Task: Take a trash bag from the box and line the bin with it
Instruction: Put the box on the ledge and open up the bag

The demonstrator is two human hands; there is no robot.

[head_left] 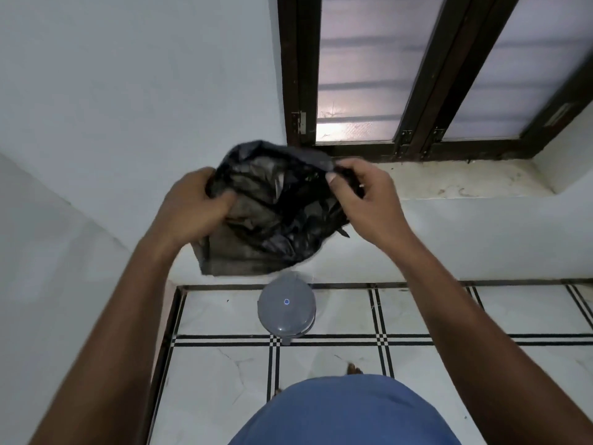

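Bin (286, 306): far rim hidden behind trash bag (272, 216) hanging above it (bag's lower edge motion-blurred); lid emblem illegible.

One cam only, head-worn, wide-angle. Looks fwd and steeply down, close over both forearms, past blue shirt (346, 412) onto tiled floor (481, 374), wall corner and window (369, 75) ahead. No 2nd view.

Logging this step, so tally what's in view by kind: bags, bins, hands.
Trash bag: 1
Bin, lid closed: 1
Hands, left hand and right hand, both gripping the bag: 2
Total: 4
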